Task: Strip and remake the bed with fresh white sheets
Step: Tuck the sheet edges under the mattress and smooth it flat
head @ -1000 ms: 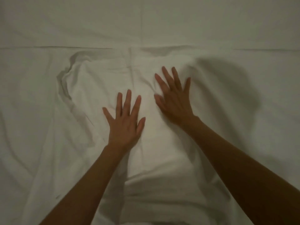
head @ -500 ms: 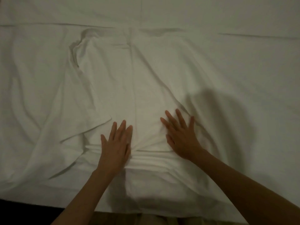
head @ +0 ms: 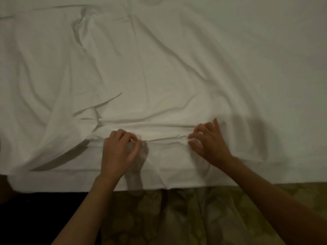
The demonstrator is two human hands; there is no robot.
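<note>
The crumpled white cotton sheet lies spread over the bed, filling the view from nine o'clock round to three o'clock, with its near edge hanging just over the mattress side at six o'clock. A partly unfolded flap sits at about ten o'clock of the hands, and a bunched ridge of cloth runs between the two hands.

The left hand has its fingers curled down and inward, pinching a gather of the sheet at the left end of that ridge. The right hand, at three o'clock of the left, has its fingers bent and part spread, their tips pressed into the cloth at the right end; whether it truly holds a fold or only claws at it I cannot tell for certain, though it looks like a pinch.

The step in hand seems to be taking hold of the folded layer to open or draw it toward the near edge. To do it well, both hands should catch the same single layer, not the sheet beneath, and pull evenly so the centre crease stays square to the bed edge. Uneven pulling would likely skew the sheet toward eight o'clock, where it already sags.

Below, at six o'clock, a patterned olive-green fabric shows under the arms.
</note>
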